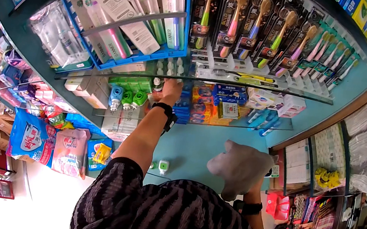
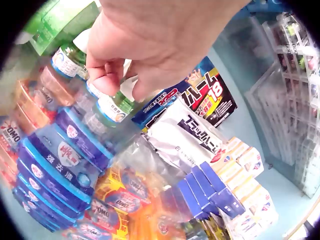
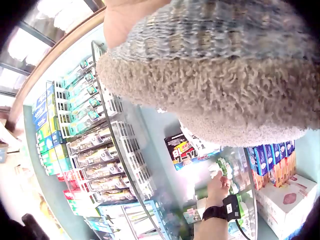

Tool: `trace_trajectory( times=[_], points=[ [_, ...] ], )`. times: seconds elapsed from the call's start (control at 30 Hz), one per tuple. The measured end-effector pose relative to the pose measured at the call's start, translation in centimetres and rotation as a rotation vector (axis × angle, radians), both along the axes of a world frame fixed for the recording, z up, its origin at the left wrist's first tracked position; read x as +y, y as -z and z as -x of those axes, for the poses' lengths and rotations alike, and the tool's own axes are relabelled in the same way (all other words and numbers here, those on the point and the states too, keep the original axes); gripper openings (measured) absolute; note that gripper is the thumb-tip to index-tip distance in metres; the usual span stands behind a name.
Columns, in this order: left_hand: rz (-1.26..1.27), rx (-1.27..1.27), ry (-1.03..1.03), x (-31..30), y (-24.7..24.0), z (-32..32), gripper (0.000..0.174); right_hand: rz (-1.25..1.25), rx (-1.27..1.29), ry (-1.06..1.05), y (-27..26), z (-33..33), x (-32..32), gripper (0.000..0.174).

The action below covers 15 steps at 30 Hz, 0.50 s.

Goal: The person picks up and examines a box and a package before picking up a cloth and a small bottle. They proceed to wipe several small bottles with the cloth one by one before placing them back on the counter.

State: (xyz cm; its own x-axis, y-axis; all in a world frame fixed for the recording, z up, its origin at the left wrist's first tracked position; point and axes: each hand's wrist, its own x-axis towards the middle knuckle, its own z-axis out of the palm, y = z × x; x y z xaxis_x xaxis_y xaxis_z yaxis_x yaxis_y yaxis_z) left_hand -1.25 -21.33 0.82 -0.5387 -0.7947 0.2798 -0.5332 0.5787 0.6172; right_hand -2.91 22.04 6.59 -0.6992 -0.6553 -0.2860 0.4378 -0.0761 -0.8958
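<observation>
My left hand (image 1: 171, 92) reaches onto the glass shelf under the toothbrush display. In the left wrist view its thumb and fingers (image 2: 145, 45) pinch the top of a small green bottle (image 2: 116, 107) with a white label. A similar bottle (image 2: 67, 61) stands beside it in the row. On the right, a grey cloth (image 1: 240, 166) is held up in front of my body and covers most of my right hand (image 1: 256, 188). The right wrist view shows part of that hand (image 3: 131, 20) against the fluffy cloth (image 3: 210, 90); its fingertips are hidden.
Blue soap packs (image 2: 55, 165) stand beside the bottles, with a white packet (image 2: 182, 132) and small boxes (image 2: 245, 172) further along. Toothbrush packs (image 1: 232, 20) hang above. A small white-and-green item (image 1: 163, 167) stands on the lower surface near my body.
</observation>
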Motion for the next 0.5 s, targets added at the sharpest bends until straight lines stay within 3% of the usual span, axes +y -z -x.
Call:
trace_trajectory(
  times=[0.1, 0.2, 0.23, 0.27, 0.3, 0.33, 0.37, 0.4, 0.43, 0.47, 0.5],
  points=[
    [-0.051, -0.023, -0.02, 0.7, -0.6, -0.5, 0.042, -0.018, 0.0, -0.01, -0.4, -0.1, -0.4, 0.04],
    [0.098, 0.164, 0.117, 1.2, 0.6, -0.9, 0.037, -0.074, 0.052, -0.056, -1.6, -0.3, -1.7, 0.04],
    [-0.057, 0.264, 0.211, 1.7, 1.1, -1.1, 0.034, -0.145, 0.138, -0.108, -2.5, -0.4, -2.4, 0.04],
    [-0.212, 0.36, 0.305, 3.1, 0.9, -1.5, 0.032, -0.285, 0.302, -0.217, -3.7, -0.5, -3.3, 0.039],
    [-0.37, 0.451, 0.399, 4.7, 0.6, -2.1, 0.029, -0.591, 0.698, -0.445, -6.5, -0.7, -4.7, 0.039],
    [-0.423, 0.436, 0.462, 6.8, -0.6, -2.8, 0.028, -0.971, 1.278, -0.737, -10.4, -0.9, -6.4, 0.039],
    [-0.478, 0.42, 0.524, 9.4, -2.7, -3.9, 0.026, -1.143, 1.561, -0.916, -13.1, -1.4, -7.6, 0.039],
    [-0.482, 0.416, 0.582, 12.4, -5.8, -5.5, 0.029, -1.209, 1.669, -0.991, -15.0, -1.8, -8.6, 0.039],
    [-0.658, 0.515, 0.751, 14.2, -6.4, -6.1, 0.032, -1.24, 1.744, -1.01, -15.9, -2.2, -9.4, 0.039],
    [-0.578, 0.483, 0.777, 16.1, -7.5, -6.7, 0.034, -1.24, 1.803, -1.005, -16.2, -2.1, -10.2, 0.039],
    [-0.502, 0.45, 0.802, 17.9, -8.9, -7.4, 0.035, -1.164, 1.819, -0.816, -13.1, -2.0, -10.2, 0.038]
  ],
)
